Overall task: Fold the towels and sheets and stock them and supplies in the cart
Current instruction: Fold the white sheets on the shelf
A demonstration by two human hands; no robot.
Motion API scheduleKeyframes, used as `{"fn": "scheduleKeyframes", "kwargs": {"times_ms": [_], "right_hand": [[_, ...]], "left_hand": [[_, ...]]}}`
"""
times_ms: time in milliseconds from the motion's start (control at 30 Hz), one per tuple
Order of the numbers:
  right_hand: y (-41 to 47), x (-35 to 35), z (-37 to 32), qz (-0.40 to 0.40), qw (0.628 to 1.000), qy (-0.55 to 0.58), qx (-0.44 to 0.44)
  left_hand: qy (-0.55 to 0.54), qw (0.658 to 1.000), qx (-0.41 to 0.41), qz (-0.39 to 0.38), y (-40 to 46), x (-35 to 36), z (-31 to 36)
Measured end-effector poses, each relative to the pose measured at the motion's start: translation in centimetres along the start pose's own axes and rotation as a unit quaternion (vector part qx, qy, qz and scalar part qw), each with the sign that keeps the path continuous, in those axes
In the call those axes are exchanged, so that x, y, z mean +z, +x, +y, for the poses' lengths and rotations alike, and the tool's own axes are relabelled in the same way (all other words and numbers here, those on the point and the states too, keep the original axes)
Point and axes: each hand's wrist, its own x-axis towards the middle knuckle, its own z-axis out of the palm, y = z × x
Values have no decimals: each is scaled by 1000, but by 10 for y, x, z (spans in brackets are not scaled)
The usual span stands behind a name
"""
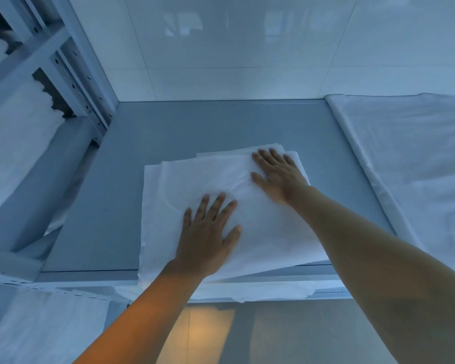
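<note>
Two hands on one folded sheet | grey table mid-frame, tiled wall above, shelving upper left | left hand and right hand both spread flat, pressing sheet, gripping nothing

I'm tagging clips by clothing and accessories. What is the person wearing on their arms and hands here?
Nothing that shows. The left hand and right hand are bare, with no gloves, rings, watch or bracelets visible. Both forearms are uncovered to the frame edge, so no sleeve appears.
</note>
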Motion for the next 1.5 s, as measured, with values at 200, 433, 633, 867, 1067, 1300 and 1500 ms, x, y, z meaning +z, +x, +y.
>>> {"fn": "scheduleKeyframes", "kwargs": {"times_ms": [200,433,633,867,1067,1300,1500], "right_hand": [[-39,13,-3,17,999,16,-27],[-89,23,-12,3,999,13,-43],[-130,46,-60,49,996,57,42],[-131,60,-147,108,971,114,178],[-108,44,-148,123,986,88,76],[-48,15,-52,-38,979,-67,-188],[-43,43,-105,43,992,16,-121]], "left_hand": [[11,999,34,-7,8,-3,-15],[-8,988,153,-21,35,-16,-64],[17,991,131,-21,57,-24,-91],[9,992,-120,-22,36,-19,-24],[21,992,-97,78,-9,-10,-51],[22,998,48,19,23,-31,-123],[78,997,23,-9,49,-57,-168]]}}
